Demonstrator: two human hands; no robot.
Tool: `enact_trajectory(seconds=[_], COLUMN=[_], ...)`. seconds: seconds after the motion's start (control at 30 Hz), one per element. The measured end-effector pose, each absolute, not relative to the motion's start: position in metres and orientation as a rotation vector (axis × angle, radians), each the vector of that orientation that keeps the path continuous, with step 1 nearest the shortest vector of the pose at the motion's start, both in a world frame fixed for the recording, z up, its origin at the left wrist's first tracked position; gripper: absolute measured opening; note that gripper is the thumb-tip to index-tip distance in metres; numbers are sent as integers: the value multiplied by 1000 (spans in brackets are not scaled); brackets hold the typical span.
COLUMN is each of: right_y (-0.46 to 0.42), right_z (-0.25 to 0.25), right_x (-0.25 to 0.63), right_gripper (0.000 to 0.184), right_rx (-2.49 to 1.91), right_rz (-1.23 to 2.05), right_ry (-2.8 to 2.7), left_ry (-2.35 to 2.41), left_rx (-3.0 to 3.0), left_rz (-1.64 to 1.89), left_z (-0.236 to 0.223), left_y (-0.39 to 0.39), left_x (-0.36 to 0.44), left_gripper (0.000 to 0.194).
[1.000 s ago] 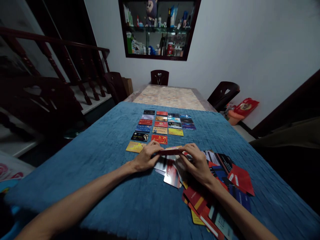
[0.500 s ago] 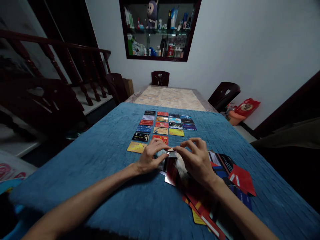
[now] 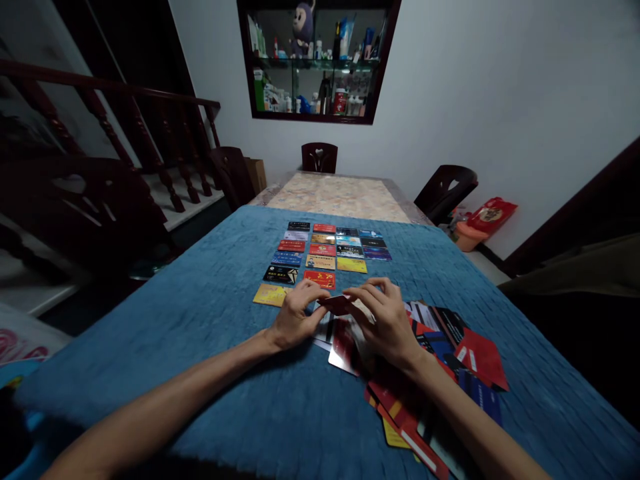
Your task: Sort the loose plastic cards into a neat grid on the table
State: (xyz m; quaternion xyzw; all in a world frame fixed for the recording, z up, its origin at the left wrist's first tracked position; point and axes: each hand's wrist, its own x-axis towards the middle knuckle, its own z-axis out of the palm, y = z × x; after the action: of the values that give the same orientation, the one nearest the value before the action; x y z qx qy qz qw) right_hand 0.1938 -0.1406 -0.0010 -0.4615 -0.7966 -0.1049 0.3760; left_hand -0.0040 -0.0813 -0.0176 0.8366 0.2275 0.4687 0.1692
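Between my two hands is a dark red card (image 3: 336,305), tilted above the cloth. My left hand (image 3: 299,313) pinches its left end between thumb and fingers, while my right hand (image 3: 384,320) grips the right end. Just beyond them lie cards in columns, among them a red card (image 3: 319,279), a yellow-gold card (image 3: 270,295) and a black card (image 3: 281,274). Under and beside my right hand spreads a loose heap of overlapping cards, with a shiny red-and-silver card (image 3: 344,353) at its left side and a red envelope-like piece (image 3: 483,357) at its right.
A blue cloth (image 3: 215,320) covers the near part of the table; beyond it shows a patterned tabletop (image 3: 340,193). Dark chairs (image 3: 320,157) stand around. An orange bin (image 3: 470,237) is on the floor at right, and a wall cabinet (image 3: 313,120) hangs at the back.
The card between my hands has turned: its dark red face shows now, where a pale, light edge showed before. My right hand has shifted slightly left.
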Motion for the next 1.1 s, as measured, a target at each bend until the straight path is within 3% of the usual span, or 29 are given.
enact_trajectory(seconds=[0.37,0.57,0.8,1.1], right_y=[-133,-134,-133,-133], right_z=[-24,-23,-23,-24], right_x=[205,207,207,205], right_gripper=[24,23,22,20], right_rx=[-1244,-1228,-1226,-1256], right_rz=[50,-39,-252,-378], right_ry=[-1953,-1982,-2086,-2115], left_ry=[841,830,758,709], left_rx=[2213,2227,2349,2353], left_rz=[1240,1264,1286,1291], left_z=[-30,-31,-34,-35], left_y=[-75,-73,-71,-70], left_x=[-6,-8,-10,-11], left_gripper=[4,11,36,32])
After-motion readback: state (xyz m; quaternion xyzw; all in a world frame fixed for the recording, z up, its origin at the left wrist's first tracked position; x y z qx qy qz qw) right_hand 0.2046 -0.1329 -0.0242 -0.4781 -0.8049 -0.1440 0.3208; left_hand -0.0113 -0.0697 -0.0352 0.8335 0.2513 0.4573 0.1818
